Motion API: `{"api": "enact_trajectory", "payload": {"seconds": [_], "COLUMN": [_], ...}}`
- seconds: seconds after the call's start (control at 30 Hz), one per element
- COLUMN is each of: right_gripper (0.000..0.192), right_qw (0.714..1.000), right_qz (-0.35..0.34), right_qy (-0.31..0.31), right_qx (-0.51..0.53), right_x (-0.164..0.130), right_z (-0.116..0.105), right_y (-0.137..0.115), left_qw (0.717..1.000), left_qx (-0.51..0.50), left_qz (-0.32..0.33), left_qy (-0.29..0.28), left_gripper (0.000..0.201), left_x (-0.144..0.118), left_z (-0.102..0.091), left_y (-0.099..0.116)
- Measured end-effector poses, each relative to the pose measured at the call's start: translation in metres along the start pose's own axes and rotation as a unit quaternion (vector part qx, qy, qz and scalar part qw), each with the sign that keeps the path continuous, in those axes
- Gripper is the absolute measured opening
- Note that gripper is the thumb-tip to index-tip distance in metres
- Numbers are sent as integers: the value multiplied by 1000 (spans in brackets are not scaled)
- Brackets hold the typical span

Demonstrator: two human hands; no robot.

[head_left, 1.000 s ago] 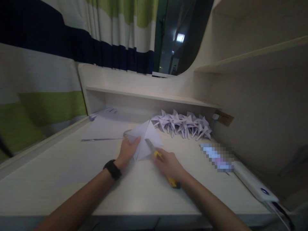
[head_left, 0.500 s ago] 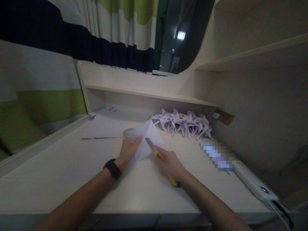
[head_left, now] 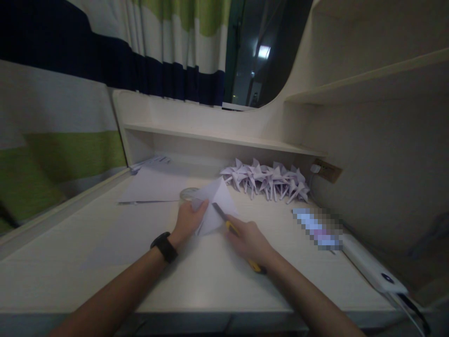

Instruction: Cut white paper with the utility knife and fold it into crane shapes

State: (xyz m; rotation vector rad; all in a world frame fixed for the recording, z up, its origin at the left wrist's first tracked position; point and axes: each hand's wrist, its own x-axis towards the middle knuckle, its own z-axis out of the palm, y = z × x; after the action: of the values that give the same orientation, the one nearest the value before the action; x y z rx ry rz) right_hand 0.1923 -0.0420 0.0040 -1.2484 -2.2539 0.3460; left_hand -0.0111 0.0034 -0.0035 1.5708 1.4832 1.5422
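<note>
My left hand (head_left: 190, 221), with a dark watch (head_left: 164, 246) on its wrist, grips the left side of a creased white sheet of paper (head_left: 220, 206), thumb on top. In my right hand (head_left: 249, 239) is a yellow and black utility knife (head_left: 232, 228), its blade out and lying over the middle of the paper. The fingers of my right hand wrap the handle near the paper's right edge. Behind the paper, partly covered, lies a clear roll of tape (head_left: 189, 193). Whether the blade is cutting I cannot tell.
Several folded paper pinwheels (head_left: 266, 178) are lined up at the back of the desk. A stack of white sheets (head_left: 154, 182) lies at back left, with another sheet (head_left: 122, 234) nearer. To the right are a blurred-out phone (head_left: 315, 228) and a white power bank (head_left: 372, 264).
The paper has shifted and tilted slightly in my left hand, showing more of the tape roll. The knife stays over the paper with only a small movement.
</note>
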Motion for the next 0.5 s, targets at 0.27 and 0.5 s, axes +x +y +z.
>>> {"api": "enact_trajectory", "payload": {"seconds": [0.27,0.5], "right_gripper": [48,37], "right_qw": [1000,980], "right_qz": [-7,56], "right_qy": [6,-12], "right_qx": [15,188], "right_x": [-3,0], "right_z": [-1,-5], "right_y": [-5,-20], "left_qw": [999,997], "left_qx": [22,45], "left_qz": [36,60], "left_qy": [-1,2], "left_gripper": [33,31], "left_x": [-4,-10], "left_z": [0,1], "left_y": [6,9]}}
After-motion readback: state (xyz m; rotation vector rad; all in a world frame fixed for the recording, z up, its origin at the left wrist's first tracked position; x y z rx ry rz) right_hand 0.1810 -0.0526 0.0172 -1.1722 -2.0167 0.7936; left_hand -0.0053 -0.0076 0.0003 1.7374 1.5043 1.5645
